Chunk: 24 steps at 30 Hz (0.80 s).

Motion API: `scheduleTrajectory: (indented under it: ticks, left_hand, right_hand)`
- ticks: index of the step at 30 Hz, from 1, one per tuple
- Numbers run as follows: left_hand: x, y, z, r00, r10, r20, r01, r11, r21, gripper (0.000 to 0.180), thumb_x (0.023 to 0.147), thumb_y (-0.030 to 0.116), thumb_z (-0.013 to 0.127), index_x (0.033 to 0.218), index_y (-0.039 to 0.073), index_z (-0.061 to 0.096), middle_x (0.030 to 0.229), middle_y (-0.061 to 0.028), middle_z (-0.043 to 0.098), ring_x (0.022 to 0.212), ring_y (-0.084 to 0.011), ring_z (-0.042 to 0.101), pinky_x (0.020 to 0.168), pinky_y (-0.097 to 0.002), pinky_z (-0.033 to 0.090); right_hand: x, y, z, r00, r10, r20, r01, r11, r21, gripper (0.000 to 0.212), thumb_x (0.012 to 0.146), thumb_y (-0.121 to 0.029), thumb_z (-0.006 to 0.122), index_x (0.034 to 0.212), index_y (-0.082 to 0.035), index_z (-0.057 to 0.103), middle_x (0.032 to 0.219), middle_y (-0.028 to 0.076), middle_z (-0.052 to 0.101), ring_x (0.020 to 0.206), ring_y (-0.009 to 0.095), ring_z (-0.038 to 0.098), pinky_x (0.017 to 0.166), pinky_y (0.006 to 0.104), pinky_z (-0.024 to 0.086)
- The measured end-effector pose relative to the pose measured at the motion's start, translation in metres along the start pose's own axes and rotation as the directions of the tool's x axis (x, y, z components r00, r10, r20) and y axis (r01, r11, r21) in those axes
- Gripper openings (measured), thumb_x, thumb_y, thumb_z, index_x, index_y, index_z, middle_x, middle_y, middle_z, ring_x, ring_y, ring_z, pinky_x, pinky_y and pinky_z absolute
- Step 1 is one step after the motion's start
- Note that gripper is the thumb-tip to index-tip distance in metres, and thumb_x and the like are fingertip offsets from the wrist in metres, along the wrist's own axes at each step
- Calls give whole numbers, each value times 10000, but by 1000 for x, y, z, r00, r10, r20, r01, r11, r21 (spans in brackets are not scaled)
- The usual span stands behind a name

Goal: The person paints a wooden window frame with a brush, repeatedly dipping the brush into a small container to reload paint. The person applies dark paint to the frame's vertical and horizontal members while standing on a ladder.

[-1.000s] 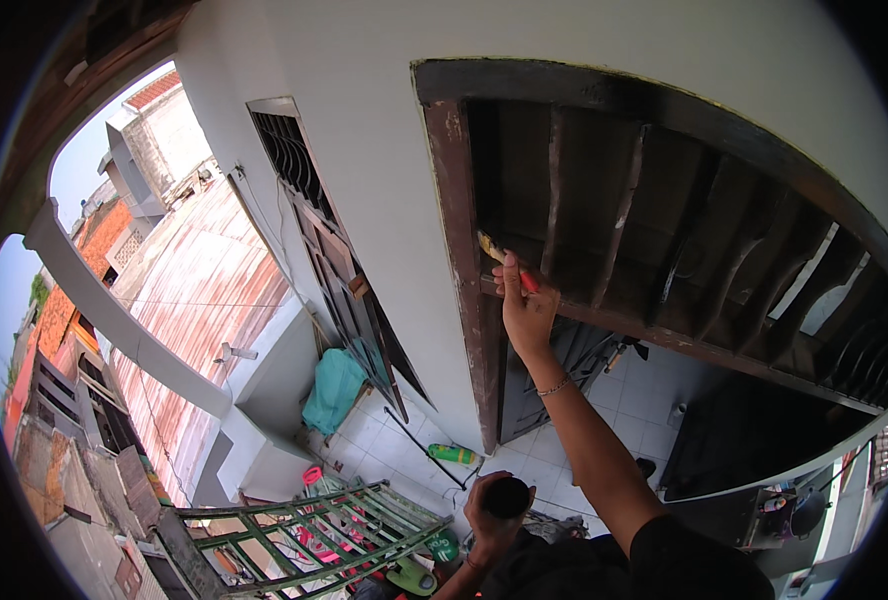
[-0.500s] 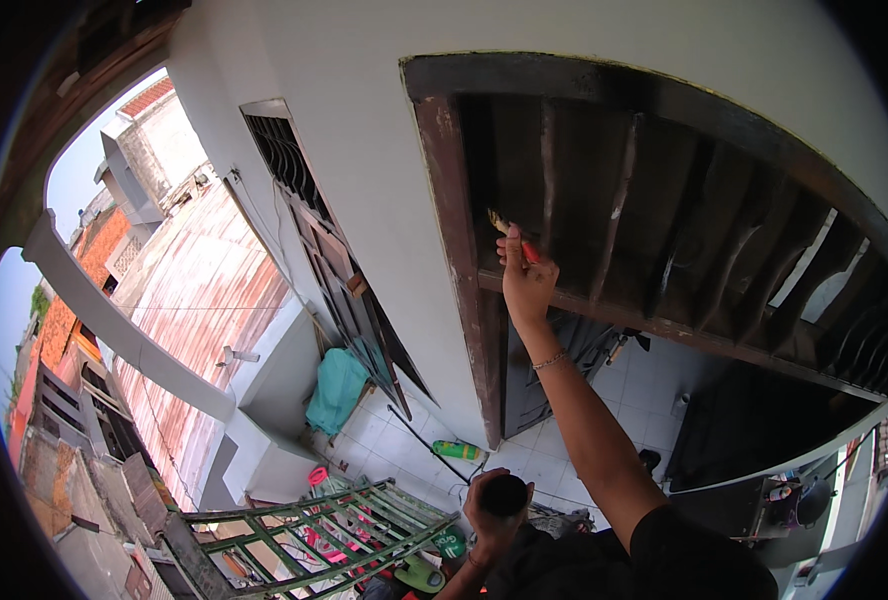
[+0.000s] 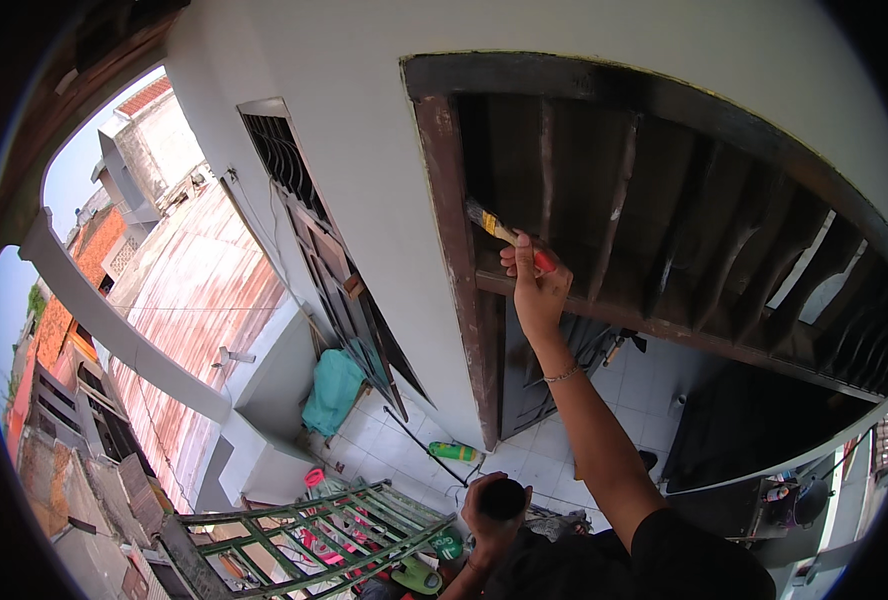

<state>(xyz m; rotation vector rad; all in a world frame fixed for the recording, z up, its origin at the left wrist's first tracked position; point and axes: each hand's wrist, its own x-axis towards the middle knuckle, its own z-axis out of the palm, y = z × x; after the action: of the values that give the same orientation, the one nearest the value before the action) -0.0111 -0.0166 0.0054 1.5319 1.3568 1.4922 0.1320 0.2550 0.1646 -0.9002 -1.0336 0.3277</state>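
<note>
My right hand (image 3: 539, 285) is raised with its fingers closed around a paintbrush (image 3: 499, 231) with a red handle end. The brush's dark bristles point up and left, at the inner edge of the brown left post of the wooden frame (image 3: 446, 190); I cannot tell whether they touch it. Dark upright slats (image 3: 619, 205) fill the opening beside my hand, above a brown crossbar (image 3: 604, 305). Low in front of me, my left hand (image 3: 484, 518) is wrapped round a dark, round-mouthed container (image 3: 503, 498). What is inside it is too dark to make out.
A green ladder-like rack (image 3: 334, 535) stands at lower left. On the tiled floor (image 3: 384, 450) below lie a green bottle-like cylinder (image 3: 454, 451) and a teal cloth (image 3: 334, 392). The white wall (image 3: 344, 130) adjoins the frame; a barred window (image 3: 284, 150) is farther left.
My right hand has shifted slightly right and down, and the brush now shows more of its length, its bristles nearer the left post. My left hand stays with the container.
</note>
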Motion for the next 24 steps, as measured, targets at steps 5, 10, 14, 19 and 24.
scheduleTrajectory:
  ticks: [5,10,14,19,24]
  left_hand:
    - [0,6,-1,1000,-5,23,4,1000,1,507,680,64,958,1096,46,668,1046,-85,731,925,-189,710,836,-334,571]
    - [-1,1,1,999,2,-34,-3,999,-33,506,675,59,960,1088,48,668,1034,-82,726,919,-182,703,825,-329,568]
    - [0,4,0,1000,-9,9,9,1000,-13,508,670,56,961,1087,49,670,1039,-85,726,917,-183,703,823,-333,570]
    - [0,6,0,1000,-9,-16,9,1000,13,499,672,56,959,1081,49,674,1036,-88,730,917,-186,707,824,-332,571]
    - [1,1,5,1000,-22,4,22,999,-37,502,675,65,960,1086,52,673,1038,-88,730,919,-190,710,831,-336,575]
  right_hand:
    - [15,5,6,1000,-29,6,29,1000,-1,391,1060,-316,638,1189,42,730,900,104,767,797,141,732,718,260,592]
    - [-12,9,-8,997,69,-34,-71,994,-81,376,1064,-311,633,1141,37,754,892,89,767,793,128,730,703,256,590]
    - [2,40,1,985,117,-123,-115,993,27,383,1065,-317,630,1096,41,764,865,95,765,782,125,722,696,251,588]
    - [-28,23,-2,995,87,47,-89,995,45,398,1063,-326,632,1163,45,737,885,93,760,779,137,719,723,265,596]
    - [-15,23,1,997,79,-19,-78,996,48,385,1068,-307,625,1190,46,720,904,110,758,797,137,716,727,264,596]
